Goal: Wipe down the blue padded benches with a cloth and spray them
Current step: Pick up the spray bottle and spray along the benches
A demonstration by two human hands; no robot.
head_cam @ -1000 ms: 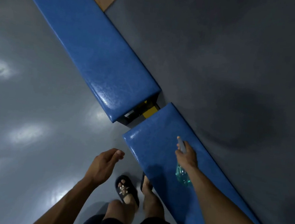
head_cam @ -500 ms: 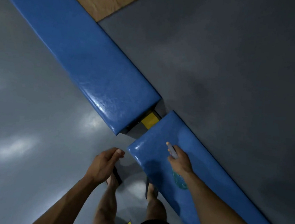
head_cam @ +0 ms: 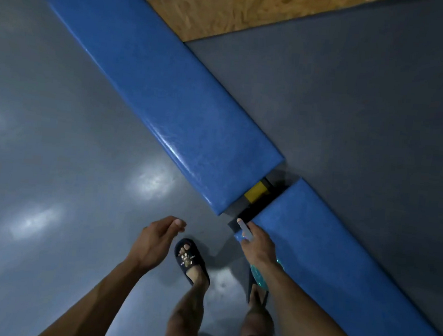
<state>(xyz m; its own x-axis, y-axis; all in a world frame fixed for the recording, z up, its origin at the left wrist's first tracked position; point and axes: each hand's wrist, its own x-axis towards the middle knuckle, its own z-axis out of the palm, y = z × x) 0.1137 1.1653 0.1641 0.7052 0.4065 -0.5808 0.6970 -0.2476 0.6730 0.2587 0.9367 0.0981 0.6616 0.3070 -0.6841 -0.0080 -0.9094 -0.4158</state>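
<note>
right hand (head_cam: 258,246): carried the clear teal spray bottle (head_cam: 258,274) to the near blue padded worktop's (head_cam: 340,262) end corner
black sandal (head_cam: 191,261): stepped forward

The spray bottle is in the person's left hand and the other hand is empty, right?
Not quite. The head view shows the spray bottle in the person's right hand, with its nozzle pointing toward the gap between the blue benches. It is the left hand that is empty, its fingers loosely curled over the grey floor.
</note>
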